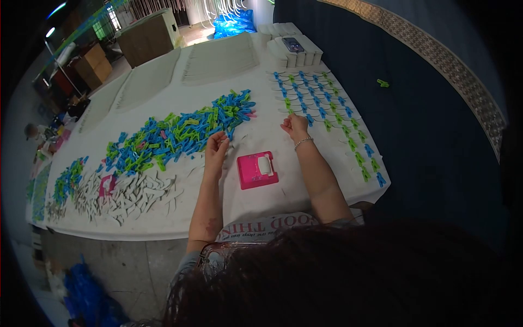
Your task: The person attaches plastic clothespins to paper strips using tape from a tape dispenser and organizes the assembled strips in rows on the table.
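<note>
My left hand (216, 150) is closed at the near edge of a long heap of blue and green clothespins (180, 133). A blue clothespin (229, 134) shows at its fingertips. My right hand (296, 126), with a bracelet on the wrist, is pinched shut at the near end of a column of laid-out clothespins (317, 101); what its fingers hold is too small to make out. A green clothespin (288, 103) lies just beyond these fingers. Between my forearms sits a pink tray (249, 173) with a white roll (265, 165) in it.
Loose grey-white strips (139, 199) lie at the left around a second pink holder (107, 186). Flat rows of strips (218, 59) cover the table's far side. A phone (293, 44) rests on stacked strips at the back right. One green clothespin (383, 83) lies on dark cloth.
</note>
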Available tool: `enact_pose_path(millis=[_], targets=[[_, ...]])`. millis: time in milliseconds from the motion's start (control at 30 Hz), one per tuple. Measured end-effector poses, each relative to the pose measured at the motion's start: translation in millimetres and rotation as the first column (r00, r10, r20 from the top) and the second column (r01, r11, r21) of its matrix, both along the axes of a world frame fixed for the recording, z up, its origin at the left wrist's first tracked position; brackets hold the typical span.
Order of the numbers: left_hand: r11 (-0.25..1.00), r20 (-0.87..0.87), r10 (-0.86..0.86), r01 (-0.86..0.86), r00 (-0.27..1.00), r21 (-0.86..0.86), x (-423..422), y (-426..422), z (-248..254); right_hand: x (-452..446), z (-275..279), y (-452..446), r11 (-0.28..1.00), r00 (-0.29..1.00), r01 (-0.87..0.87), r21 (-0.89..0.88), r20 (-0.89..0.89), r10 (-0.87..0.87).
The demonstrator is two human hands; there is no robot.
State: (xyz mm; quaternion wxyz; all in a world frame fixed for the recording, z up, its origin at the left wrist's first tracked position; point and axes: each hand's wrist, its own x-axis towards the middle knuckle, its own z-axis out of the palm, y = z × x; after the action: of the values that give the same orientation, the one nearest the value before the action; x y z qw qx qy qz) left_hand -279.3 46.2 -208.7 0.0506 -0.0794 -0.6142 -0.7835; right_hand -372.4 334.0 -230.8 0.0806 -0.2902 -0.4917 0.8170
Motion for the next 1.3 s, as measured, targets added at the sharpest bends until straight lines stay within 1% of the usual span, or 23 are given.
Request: enact_pose_path(millis=[200,333,367,400,433,467,500,533,600,733,800,833,900,967,1000,1033,1067,1100,1133,1167,1200,1267,1300], targets=[[0.98,-0.016,0.199,-0.199,0.98,0.007,0,-22,11,14,-1,1,0.997,0.997,-0.069,-0.04,-0.049,0.067],[0.95,-0.097,0.306,-0.311,0.947,-0.03,-7,-59,10,49,-2,-11,0.968,0.976,-0.167,0.187,-0.105,0.189],[0.929,-0.1,0.276,-0.292,0.956,-0.226,-8,-74,4,57,-2,-14,0.945,0.967,-0.176,0.275,-0.13,0.218],[0.873,-0.09,0.243,-0.258,0.966,-0.413,-7,-84,-2,66,-2,-16,0.94,0.962,-0.201,0.275,-0.127,0.243],[0.868,-0.085,0.264,-0.275,0.961,-0.414,-2,-89,-5,74,-2,-18,0.921,0.946,-0.209,0.328,-0.171,0.276],[0.833,-0.063,0.229,-0.229,0.971,-0.504,3,-94,-9,77,-2,-21,0.901,0.927,-0.212,0.378,-0.214,0.308],[0.789,-0.036,0.193,-0.177,0.981,-0.588,10,-97,-9,77,-3,-22,0.897,0.923,-0.23,0.377,-0.209,0.324],[0.787,-0.031,0.207,-0.186,0.978,-0.589,16,-96,-11,77,-4,-24,0.877,0.916,-0.237,0.418,-0.205,0.345],[0.625,-0.289,0.138,-0.31,0.947,-0.716,31,-85,-14,76,-7,-27,0.854,0.907,-0.248,0.458,-0.199,0.371],[0.573,-0.272,0.19,-0.331,0.943,-0.75,55,-65,-1,77,-13,-28,0.764,0.87,-0.242,0.598,-0.216,0.444],[0.416,-0.332,0.125,-0.353,0.935,-0.838,56,-68,-3,77,-14,-28,0.735,0.857,-0.235,0.636,-0.221,0.465],[0.419,-0.331,0.128,-0.353,0.935,-0.836,55,-69,-4,78,-14,-29,0.71,0.858,-0.235,0.664,-0.201,0.472],[0.291,-0.416,0.072,-0.418,0.906,-0.861,53,-68,-4,80,-10,-30,0.682,0.861,-0.232,0.694,-0.179,0.476],[0.293,-0.417,0.092,-0.425,0.904,-0.856,49,-66,-2,85,-5,-35,0.526,0.824,-0.075,0.847,-0.244,0.511],[0.289,-0.419,0.11,-0.432,0.901,-0.854,47,-65,2,88,2,-38,0.522,0.826,-0.071,0.85,-0.243,0.508],[0.295,-0.421,0.106,-0.433,0.901,-0.852,46,-62,8,92,12,-43,0.495,0.77,-0.007,0.869,-0.311,0.556],[0.375,-0.407,0.087,-0.408,0.909,-0.832,45,-60,14,97,23,-47,0.471,0.707,0.06,0.88,-0.37,0.603],[0.453,-0.392,0.065,-0.377,0.918,-0.808,45,-56,20,104,38,-53,0.466,0.712,0.063,0.883,-0.367,0.598],[0.461,-0.389,0.059,-0.371,0.919,-0.806,47,-51,29,113,56,-59,0.454,0.627,0.075,0.888,-0.397,0.671],[0.484,-0.395,-0.02,-0.337,0.918,-0.808,49,-44,40,122,71,-64,0.444,0.533,0.087,0.892,-0.418,0.736],[0.503,-0.402,-0.098,-0.303,0.911,-0.81,52,-37,51,129,81,-68,0.439,0.541,0.088,0.894,-0.414,0.732],[0.535,-0.403,-0.114,-0.285,0.908,-0.795,60,-21,71,140,91,-71,0.361,0.411,0.105,0.927,-0.371,0.833],[0.56,-0.406,-0.122,-0.275,0.906,-0.782,63,-15,77,141,90,-68,0.357,0.418,0.105,0.928,-0.367,0.831]])
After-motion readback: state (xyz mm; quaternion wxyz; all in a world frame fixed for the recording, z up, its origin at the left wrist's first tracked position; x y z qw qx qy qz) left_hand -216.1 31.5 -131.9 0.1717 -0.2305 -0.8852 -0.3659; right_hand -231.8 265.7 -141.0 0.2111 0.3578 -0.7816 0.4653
